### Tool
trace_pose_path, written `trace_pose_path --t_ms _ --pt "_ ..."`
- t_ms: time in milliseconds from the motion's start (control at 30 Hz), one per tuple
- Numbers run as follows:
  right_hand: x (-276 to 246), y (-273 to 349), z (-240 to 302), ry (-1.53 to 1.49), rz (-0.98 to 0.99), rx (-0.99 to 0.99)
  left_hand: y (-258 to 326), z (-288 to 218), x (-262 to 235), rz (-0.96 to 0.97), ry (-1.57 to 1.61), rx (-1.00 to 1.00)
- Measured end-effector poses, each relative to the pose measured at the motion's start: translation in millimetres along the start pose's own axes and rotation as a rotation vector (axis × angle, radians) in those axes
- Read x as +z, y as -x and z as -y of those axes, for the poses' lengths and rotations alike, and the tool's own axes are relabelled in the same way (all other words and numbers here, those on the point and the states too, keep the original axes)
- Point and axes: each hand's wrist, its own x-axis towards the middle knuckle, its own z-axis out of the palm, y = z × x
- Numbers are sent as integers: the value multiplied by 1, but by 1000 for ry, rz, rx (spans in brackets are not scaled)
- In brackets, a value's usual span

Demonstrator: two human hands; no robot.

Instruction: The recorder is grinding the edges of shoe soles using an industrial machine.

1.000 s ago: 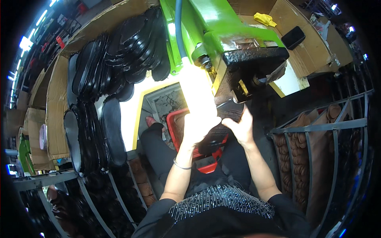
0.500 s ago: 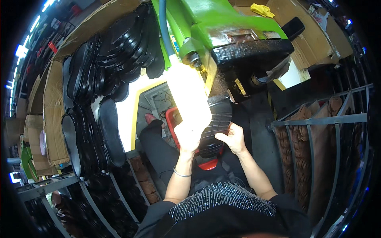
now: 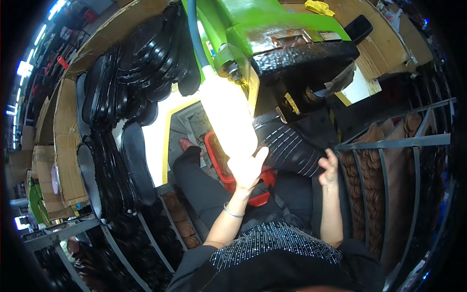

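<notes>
Under the machine head, a black shoe sole with pale lines across its ribbed tread lies slanted between my hands. Its upper end reaches the dark part of the green machine. My right hand grips the sole's lower right end, fingers bent at its edge. My left hand is beside the sole's left edge, thumb stretched away from the fingers. Glare from the bright lamp washes out part of those fingers, and I cannot tell whether the thumb touches the sole.
Stacks of black soles fill a cardboard box on the left. Beneath my hands is a red container. Metal racks with brown soles stand on the right. Another cardboard box sits behind the machine.
The sole has turned from nearly upright to slanting down to the right. My right hand has moved right with its end, while my left hand has shifted slightly right, its thumb now spread.
</notes>
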Motion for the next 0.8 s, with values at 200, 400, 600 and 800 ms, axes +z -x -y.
trace_pose_path --t_ms 200,400,600,800 --pt "43 -43 88 341 -35 -344 -27 -23 -1 7 -72 182" --pt "100 -72 105 457 128 -338 -52 -37 -44 117 32 196" --pt "144 -64 69 346 272 -317 -62 -17 -92 30 312 55" --pt "175 -41 39 495 404 -304 -44 19 -132 -76 632 -228"
